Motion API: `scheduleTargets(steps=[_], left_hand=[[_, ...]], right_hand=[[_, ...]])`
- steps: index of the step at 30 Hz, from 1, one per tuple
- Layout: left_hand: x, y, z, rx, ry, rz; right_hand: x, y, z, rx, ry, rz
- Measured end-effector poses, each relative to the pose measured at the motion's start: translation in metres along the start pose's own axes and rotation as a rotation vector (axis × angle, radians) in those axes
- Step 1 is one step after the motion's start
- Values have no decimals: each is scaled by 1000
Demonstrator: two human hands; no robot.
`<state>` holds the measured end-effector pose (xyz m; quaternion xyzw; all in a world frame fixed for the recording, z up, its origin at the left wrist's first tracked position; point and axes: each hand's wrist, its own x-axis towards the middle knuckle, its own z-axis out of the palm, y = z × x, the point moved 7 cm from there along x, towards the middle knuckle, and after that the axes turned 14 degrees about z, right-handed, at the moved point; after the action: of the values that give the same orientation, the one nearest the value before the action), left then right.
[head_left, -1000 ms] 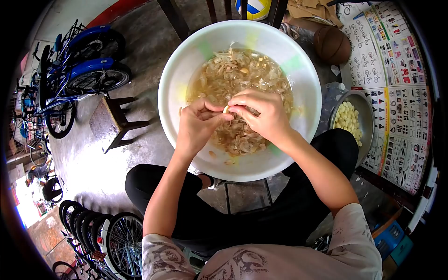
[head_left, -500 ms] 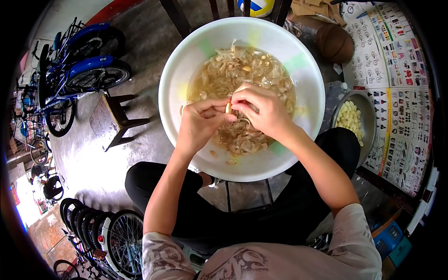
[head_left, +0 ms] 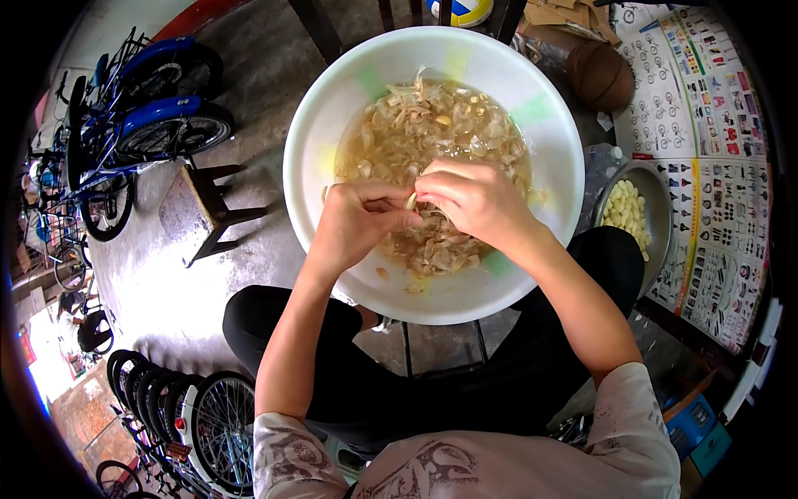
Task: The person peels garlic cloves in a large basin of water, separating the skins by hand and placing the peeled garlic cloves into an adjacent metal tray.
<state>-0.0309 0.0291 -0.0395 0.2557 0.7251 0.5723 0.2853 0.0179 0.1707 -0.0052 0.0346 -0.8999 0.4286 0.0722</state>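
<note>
A garlic clove (head_left: 411, 201) is pinched between my two hands over a wide white basin (head_left: 314, 137). My left hand (head_left: 353, 223) grips its lower left side with thumb and fingertips. From the right, my right hand (head_left: 478, 200) has its fingertips closed on the clove's upper end, hiding part of it. Cloudy water and many papery garlic skins (head_left: 432, 249) fill the basin's bottom. One loose clove (head_left: 443, 120) shows among the skins towards the far side. Beside the basin, a metal bowl (head_left: 662, 220) holds a pile of pale peeled cloves (head_left: 625, 212).
A wooden stool (head_left: 195, 212) stands on the concrete floor at left. Beyond it are parked bicycles (head_left: 166, 125), and more wheels (head_left: 220, 432) lower down. A brown basketball (head_left: 600, 76), a volleyball (head_left: 465, 10) and printed sheets (head_left: 711, 224) lie at the far right side.
My right hand's fingers have shifted slightly down and closed in over the clove, covering more of its upper end. My left hand keeps its pinch. The view has shifted slightly.
</note>
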Motion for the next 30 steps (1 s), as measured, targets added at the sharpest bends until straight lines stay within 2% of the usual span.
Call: scheduleTargets(steps=[5,8,12,14,19,25,28,30], left_hand=[[0,-1,2,-52,-7,-29],[3,7,1,-62,-10,-20],[3,8,0,-73,-11,2],[1,5,1,-59,-13,-9],[-1,1,1,-43,-31,-58],[-4,1,8,-155,-34,-82],[-5,-1,8,-308,61,-99],[-8,-13,8,-551,163,-216]], right_hand=[[4,4,3,75,-83,29],[4,9,2,194,-64,84],[3,4,1,195,-47,41],[1,1,4,51,-43,32],[2,-3,7,-67,-124,65],[2,0,11,-52,-136,64],[3,-4,5,18,-111,49],[2,-6,2,32,-107,48]])
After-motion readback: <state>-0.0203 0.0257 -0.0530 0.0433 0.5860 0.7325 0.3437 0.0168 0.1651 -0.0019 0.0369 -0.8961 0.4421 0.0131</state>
